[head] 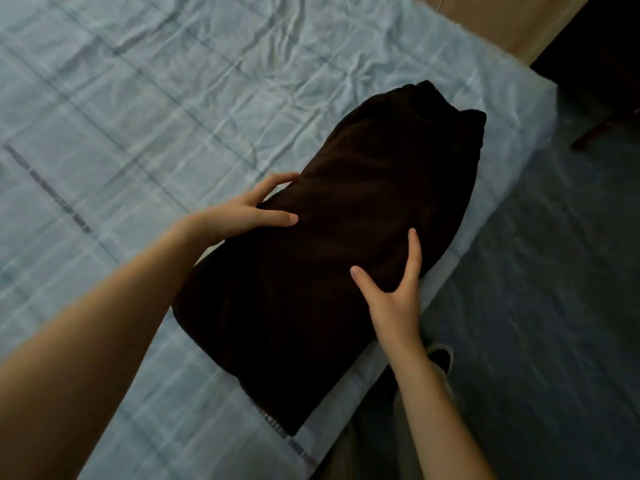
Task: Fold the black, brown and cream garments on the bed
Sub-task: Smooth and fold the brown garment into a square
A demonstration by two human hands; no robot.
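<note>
A dark brown garment [332, 244] lies folded into a long narrow strip, running diagonally along the bed's right edge. My left hand [252, 211] holds its left edge about midway, thumb on top and fingers along and under the side. My right hand [394, 289] presses on the right side of the strip, thumb and forefinger spread straight on the cloth; its other fingers are hidden. No black or cream garment is in view.
The bed [145, 109] has a wrinkled pale blue checked sheet stretching left and far. Its right edge drops to a dark floor [540, 306]. My shoe [441, 358] shows beside the bed. Wooden furniture [502, 22] stands at the top right.
</note>
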